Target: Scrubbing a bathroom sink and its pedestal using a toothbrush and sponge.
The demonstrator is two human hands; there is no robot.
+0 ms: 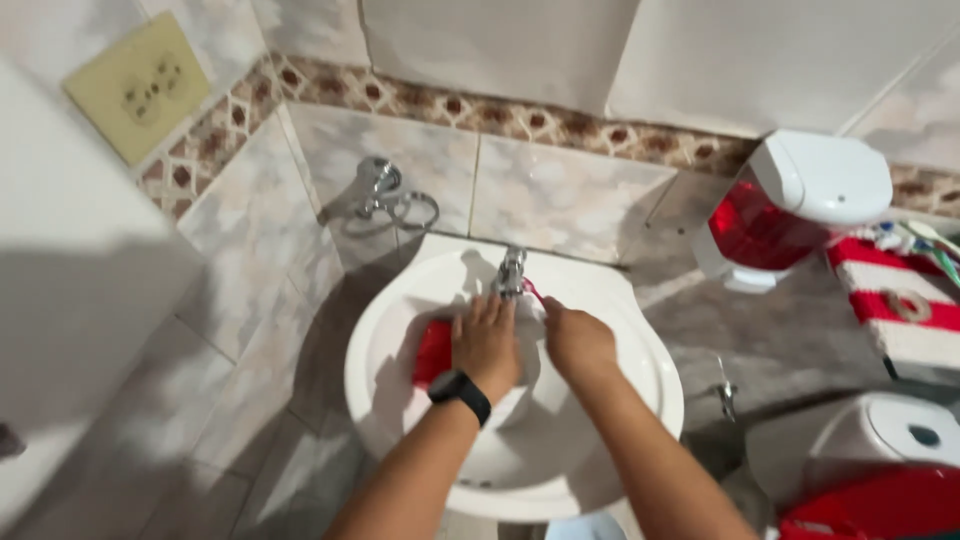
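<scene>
Head view: left hand [487, 345] flat and spread on red cup [433, 352] in sink [400, 330], cup at nine o'clock. Right hand [577, 340] clenched round red toothbrush [534, 292], pointing eleven o'clock toward tap [511, 270].

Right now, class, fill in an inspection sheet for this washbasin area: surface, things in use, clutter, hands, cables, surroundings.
Surface: white round basin on a tiled wall.
Things in use: red cloth-like item in the basin under the left hand; thin pink stick, perhaps a toothbrush, at the right hand; metal tap above both.
Clutter: nothing seen in the basin besides these.
Hands: left hand lies flat, fingers spread, black watch on the wrist; right hand is closed around the stick.
Cables: nothing seen.
Surroundings: red and white dispenser, wall socket, metal towel ring, red and white striped cloth.
</scene>
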